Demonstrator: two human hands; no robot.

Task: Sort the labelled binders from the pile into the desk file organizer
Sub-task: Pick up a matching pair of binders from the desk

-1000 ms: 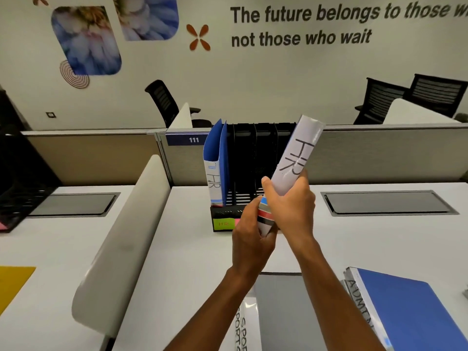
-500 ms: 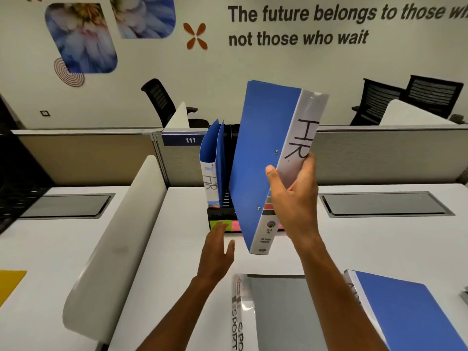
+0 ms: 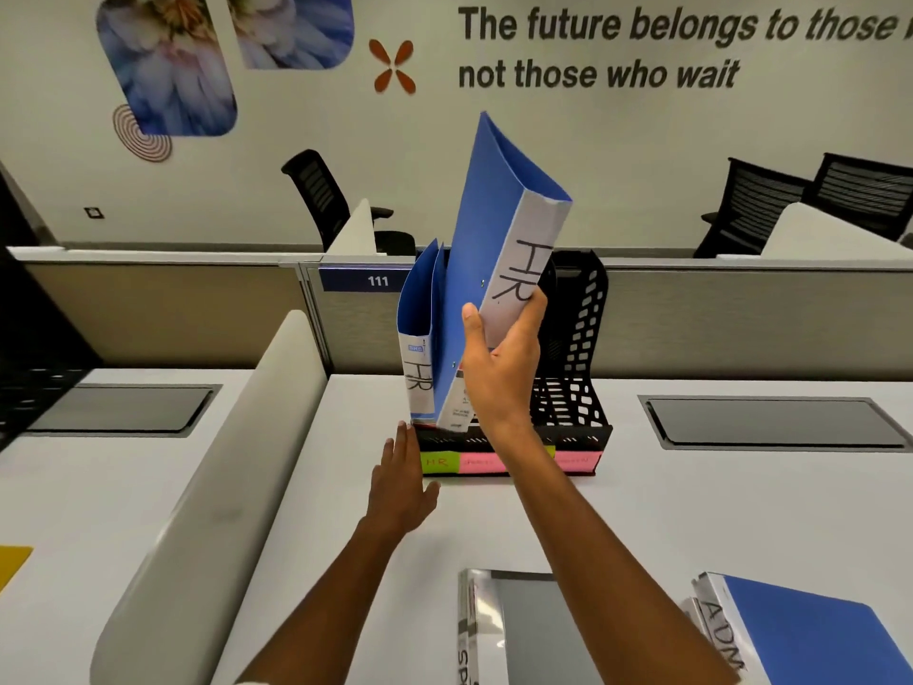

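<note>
My right hand [image 3: 501, 368] grips a blue binder [image 3: 486, 239] by its white spine marked HR. The binder is tilted, its lower end at the front of the black desk file organizer [image 3: 573, 348], beside another blue HR binder [image 3: 417, 338] that stands in the leftmost slot. My left hand [image 3: 402, 479] is flat with straight fingers, its fingertips touching the organizer's front left corner by the green HR sticky label [image 3: 438, 462]. On the desk near me lie a grey binder [image 3: 523, 630] and a blue binder marked ADM [image 3: 810, 635].
A pink label [image 3: 481, 463] sits on the organizer's front. White curved dividers [image 3: 207, 487] split the desks. Grey cable hatches [image 3: 770, 421] lie left and right. Partition panels and black office chairs [image 3: 321, 195] stand behind. A yellow sheet [image 3: 12, 561] is at far left.
The left hand let go of the binder and moved to the organizer's front corner. The right hand turned the HR binder upright and carried it forward down to the organizer.
</note>
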